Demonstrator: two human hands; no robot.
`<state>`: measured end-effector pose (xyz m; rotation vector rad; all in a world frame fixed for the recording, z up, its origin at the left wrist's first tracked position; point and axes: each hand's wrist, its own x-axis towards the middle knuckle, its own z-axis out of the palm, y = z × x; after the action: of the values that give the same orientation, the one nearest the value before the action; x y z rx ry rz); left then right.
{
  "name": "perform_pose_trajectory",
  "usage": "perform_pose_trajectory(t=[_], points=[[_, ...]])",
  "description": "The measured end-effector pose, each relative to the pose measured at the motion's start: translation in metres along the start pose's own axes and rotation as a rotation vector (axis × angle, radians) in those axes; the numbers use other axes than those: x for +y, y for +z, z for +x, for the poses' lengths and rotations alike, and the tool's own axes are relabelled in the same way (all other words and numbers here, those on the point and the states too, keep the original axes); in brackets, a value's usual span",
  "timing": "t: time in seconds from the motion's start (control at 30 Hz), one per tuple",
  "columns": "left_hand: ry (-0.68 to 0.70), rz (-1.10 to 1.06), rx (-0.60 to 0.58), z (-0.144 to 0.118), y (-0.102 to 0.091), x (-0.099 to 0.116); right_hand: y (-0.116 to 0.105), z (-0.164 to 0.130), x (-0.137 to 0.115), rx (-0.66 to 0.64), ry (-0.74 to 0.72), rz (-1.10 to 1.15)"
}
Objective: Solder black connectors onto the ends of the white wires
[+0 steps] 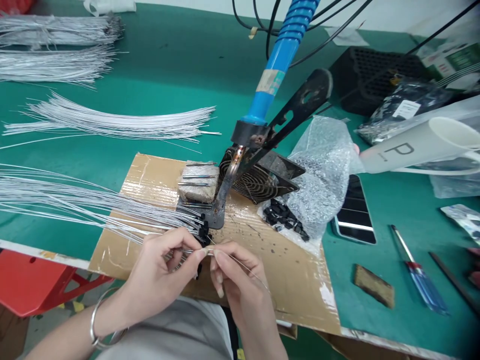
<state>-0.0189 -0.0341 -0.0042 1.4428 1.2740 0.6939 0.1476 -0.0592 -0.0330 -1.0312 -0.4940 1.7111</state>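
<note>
Both hands, left and right, pinched one thin wire at the cardboard's front edge by the iron, and honestly loads of wires looked untouched.

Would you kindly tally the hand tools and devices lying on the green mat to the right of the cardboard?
Phone: 1
Screwdriver: 1
Brown pad: 1
Total: 3

Screwdriver tip blurred, indistinct
</note>
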Motion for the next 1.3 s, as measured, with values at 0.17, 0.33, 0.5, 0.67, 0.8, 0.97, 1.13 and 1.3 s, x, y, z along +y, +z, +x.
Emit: perform_pose_trajectory(t=[0.17,0.33,0.5,0.67,0.8,0.97,1.13,1.3], points=[[0.099,0.075,0.063,0.001,0.004,0.005,0.002,0.001,0.002,0.027,-0.038,0.030],[0.116,0.116,0.120,0.000,0.009,0.006,0.005,0.001,0.008,0.089,-0.087,0.014],[0.065,0.048,0.123,0.000,0.011,0.005,0.004,-0.002,0.010,0.119,-0.162,-0.086],[-0.040,-0.057,0.061,0.000,0.009,0.004,0.001,-0.001,0.004,0.069,-0.152,-0.133],[-0.086,-0.113,0.014,0.001,0.005,0.005,0.002,-0.001,-0.006,0.051,-0.172,-0.195],[-0.120,-0.141,-0.039,0.002,0.002,0.005,0.006,-0.002,-0.016,0.047,-0.165,-0.265],[-0.119,-0.159,-0.017,0.002,0.003,0.005,0.002,0.000,-0.009,0.023,-0.127,-0.183],[-0.078,-0.137,0.017,0.000,0.005,0.004,-0.005,0.004,0.002,-0.042,-0.134,-0.111]])
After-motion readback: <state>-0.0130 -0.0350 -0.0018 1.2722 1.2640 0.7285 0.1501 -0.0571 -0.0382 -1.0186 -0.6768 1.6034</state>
